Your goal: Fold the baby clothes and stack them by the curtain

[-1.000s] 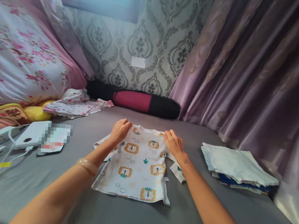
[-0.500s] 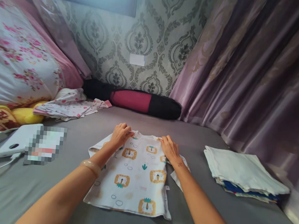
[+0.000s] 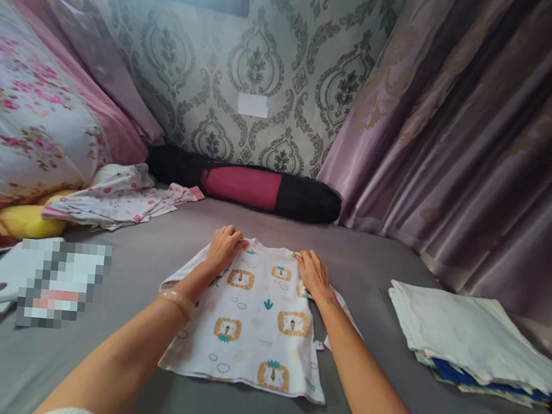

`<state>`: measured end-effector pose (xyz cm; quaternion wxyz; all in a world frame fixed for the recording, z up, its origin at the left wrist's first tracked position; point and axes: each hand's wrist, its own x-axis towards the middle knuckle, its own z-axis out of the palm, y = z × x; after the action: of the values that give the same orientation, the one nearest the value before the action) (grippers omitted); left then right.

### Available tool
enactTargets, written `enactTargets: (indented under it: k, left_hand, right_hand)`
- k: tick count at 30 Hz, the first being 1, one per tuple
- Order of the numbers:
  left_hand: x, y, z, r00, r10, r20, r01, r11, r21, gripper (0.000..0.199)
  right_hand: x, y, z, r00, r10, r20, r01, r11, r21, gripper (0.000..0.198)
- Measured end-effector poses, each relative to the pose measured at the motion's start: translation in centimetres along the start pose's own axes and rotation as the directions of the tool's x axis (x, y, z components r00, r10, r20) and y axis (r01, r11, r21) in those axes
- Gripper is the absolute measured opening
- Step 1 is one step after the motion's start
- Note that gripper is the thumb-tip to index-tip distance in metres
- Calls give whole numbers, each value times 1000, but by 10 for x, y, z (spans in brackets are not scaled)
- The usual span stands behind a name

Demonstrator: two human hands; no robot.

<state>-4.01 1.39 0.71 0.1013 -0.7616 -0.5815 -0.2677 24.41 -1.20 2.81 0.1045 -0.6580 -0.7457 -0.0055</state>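
A small white long-sleeved shirt [image 3: 258, 325] printed with orange lion faces and green leaves lies spread on the grey bed sheet, its neckline pointing away from me. My left hand [image 3: 224, 251], below a pale bangle, pinches the left shoulder beside the collar. At the opposite shoulder, my right hand [image 3: 313, 273] has its fingers closed on the cloth. Both sleeves stick out from under my forearms, partly hidden by them. A small tag shows on the shirt's right side seam.
A stack of folded clothes [image 3: 472, 337], white on top, sits at the right. Along the wall lies a black and dark-red bolster-shaped bag [image 3: 243, 186]. Crumpled patterned clothes [image 3: 117, 199], a floral pillow [image 3: 27, 114] and a white device with a cable [image 3: 9, 274] are on the left.
The view has tilted down slightly and moved closer. Both hands keep their hold on the shirt's shoulders, and the shirt's lower right hem has shifted slightly outward.
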Motion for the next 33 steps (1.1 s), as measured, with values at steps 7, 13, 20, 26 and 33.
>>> enactTargets:
  k: [7,13,20,26,33]
  left_hand:
    - [8,3,5,996,-36,81,36,999,-3,28]
    - [9,-2,-3,936,-173,307,189,982,-23,30]
    - [-5,-44,-38,856,-367,363,426,899,-96,44]
    - [-52,-81,-81,779,-468,417,584,783,-213,58]
    - [-93,-81,-118,671,-390,631,655,711,-257,62]
  right_hand:
    - [5,3,7,1000,15,5,-15,1000,-11,34]
    - [8,4,5,995,59,77,-63,997,43,33]
    - [0,42,-15,989,39,139,-68,975,211,42]
    - [-52,92,-40,984,137,116,-171,916,363,36]
    - [-119,110,-40,954,107,280,-233,851,471,58]
